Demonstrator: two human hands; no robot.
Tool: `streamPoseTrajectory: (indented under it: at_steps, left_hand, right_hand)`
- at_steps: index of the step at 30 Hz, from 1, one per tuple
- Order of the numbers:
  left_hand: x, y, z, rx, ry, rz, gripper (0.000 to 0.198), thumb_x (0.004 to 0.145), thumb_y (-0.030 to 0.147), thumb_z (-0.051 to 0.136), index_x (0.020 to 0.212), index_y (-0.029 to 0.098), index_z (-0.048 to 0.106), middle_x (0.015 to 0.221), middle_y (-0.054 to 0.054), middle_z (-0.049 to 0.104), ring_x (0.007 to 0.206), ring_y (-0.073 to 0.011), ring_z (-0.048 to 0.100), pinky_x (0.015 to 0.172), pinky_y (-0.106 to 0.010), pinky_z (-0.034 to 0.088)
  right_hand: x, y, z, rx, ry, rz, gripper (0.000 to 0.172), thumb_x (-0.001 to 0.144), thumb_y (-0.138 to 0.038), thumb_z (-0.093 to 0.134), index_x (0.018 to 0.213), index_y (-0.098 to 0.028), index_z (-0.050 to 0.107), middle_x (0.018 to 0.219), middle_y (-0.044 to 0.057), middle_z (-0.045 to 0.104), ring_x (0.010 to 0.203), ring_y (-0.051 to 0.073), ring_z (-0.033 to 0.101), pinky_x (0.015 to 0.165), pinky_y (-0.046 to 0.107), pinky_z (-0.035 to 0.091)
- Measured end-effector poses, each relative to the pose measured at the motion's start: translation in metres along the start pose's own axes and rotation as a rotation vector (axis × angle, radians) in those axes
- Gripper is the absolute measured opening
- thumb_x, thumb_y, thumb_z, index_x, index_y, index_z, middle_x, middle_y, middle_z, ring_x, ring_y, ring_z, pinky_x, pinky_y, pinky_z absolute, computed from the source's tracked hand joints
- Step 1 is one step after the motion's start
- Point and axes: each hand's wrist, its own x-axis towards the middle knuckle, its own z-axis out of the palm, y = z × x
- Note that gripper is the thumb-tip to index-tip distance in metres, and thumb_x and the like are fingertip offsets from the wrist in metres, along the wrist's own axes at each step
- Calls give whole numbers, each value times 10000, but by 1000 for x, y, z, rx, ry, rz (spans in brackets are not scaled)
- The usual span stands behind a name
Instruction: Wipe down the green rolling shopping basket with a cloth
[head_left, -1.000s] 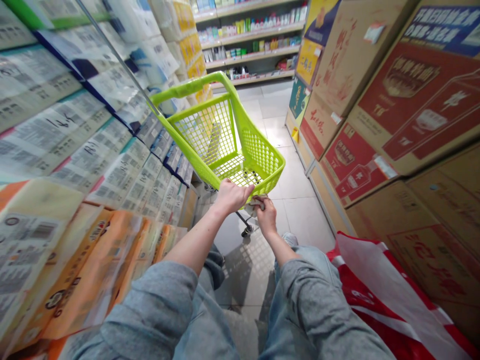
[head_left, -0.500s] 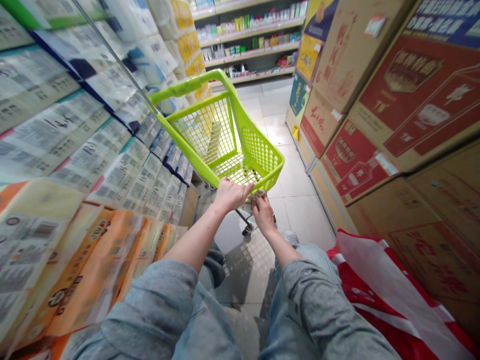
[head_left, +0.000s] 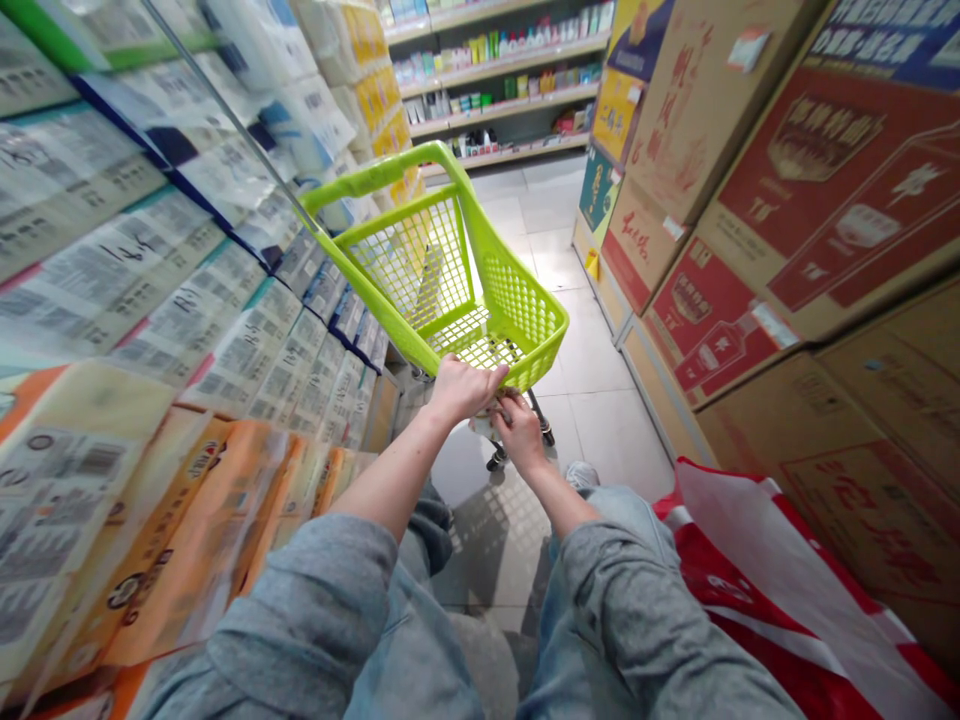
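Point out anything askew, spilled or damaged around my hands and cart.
The lime-green shopping cart stands askew, its handle angled toward the stacked packages on the left rather than straight along the aisle. No spill or damage stands out.

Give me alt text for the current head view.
The left hand grips the near end of a lime-green shopping cart; the right hand holds a pale cloth just below it. Stacked wrapped packs line the left; cardboard cartons line the right, with a red and white bag at lower right.
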Motion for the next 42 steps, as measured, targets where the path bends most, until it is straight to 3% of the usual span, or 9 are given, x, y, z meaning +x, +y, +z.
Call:
streamPoseTrajectory:
  at_steps: [6, 10, 14, 20, 31, 33, 36, 38, 42]
  left_hand:
    - [-1, -2, -4, 4, -24, 23, 527, 980, 361, 173, 855, 180, 652, 645, -89, 679, 582, -190, 609, 686, -359, 323]
    - [-4, -9, -6, -69, -31, 37, 519, 976, 396, 180, 843, 190, 638, 724, -72, 700, 693, -193, 640, 745, -365, 351]
    - [-8, -25, -12, -294, -55, 65, 473, 980, 367, 175, 1011, 224, 625, 959, -23, 712, 898, -154, 632, 889, -343, 362]
    - [-24, -39, -8, -179, 36, -32, 442, 953, 354, 281, 843, 215, 686, 909, -32, 677, 975, -190, 570, 1123, -461, 162]
    - [-19, -20, -8, -107, 74, -83, 428, 943, 331, 315, 775, 190, 682, 875, -62, 626, 931, -213, 540, 1109, -508, 203]
    - [-16, -15, -8, -101, 87, -85, 411, 940, 327, 324, 786, 190, 680, 884, -66, 627, 940, -218, 538, 1103, -510, 207]
    - [-10, -9, -6, -97, 103, -86, 399, 939, 327, 329, 799, 191, 677, 896, -70, 627, 958, -225, 531, 1099, -515, 203]
    - [-8, -6, -5, -102, 109, -87, 397, 939, 329, 329, 801, 192, 675, 898, -68, 625, 963, -224, 529, 1101, -518, 194]
    - [-8, -1, -6, -140, 117, -72, 399, 945, 343, 323, 803, 199, 667, 915, -53, 622, 969, -213, 529, 1109, -505, 183]
  right_hand:
    - [1, 7, -7, 6, -99, -53, 243, 834, -202, 504, 999, -202, 682, 1117, 93, 626, 1085, 204, 570, 937, 323, 468]
    - [1, 10, -13, 5, -38, -30, 273, 819, -163, 495, 998, -228, 690, 1106, 67, 628, 1047, 185, 588, 931, 316, 475]
    - [1, 13, -13, 0, 8, -44, 297, 805, -146, 499, 1011, -242, 690, 1097, 56, 628, 1051, 188, 585, 936, 328, 476]
    - [1, 12, -13, 22, 80, -57, 311, 812, -144, 492, 1033, -250, 684, 1043, 50, 634, 1036, 179, 592, 935, 317, 478]
    - [11, -3, -18, 2, 243, 8, 350, 877, -238, 456, 1180, -188, 623, 1016, 105, 614, 986, 211, 586, 903, 362, 475]
    - [6, -11, -11, -30, 185, 15, 357, 890, -245, 438, 1197, -192, 612, 1013, 111, 607, 990, 221, 580, 892, 369, 477]
    - [-5, -23, -1, -42, -74, -132, 335, 882, -216, 438, 1155, -216, 633, 986, 96, 608, 962, 209, 581, 867, 337, 486]
    - [-9, -26, 0, -61, -132, -176, 326, 871, -196, 435, 1122, -212, 643, 968, 90, 614, 949, 209, 580, 860, 329, 486]
    - [-6, -19, -14, -82, 50, -68, 251, 859, -208, 464, 1009, -205, 666, 924, 72, 616, 888, 198, 588, 840, 327, 487]
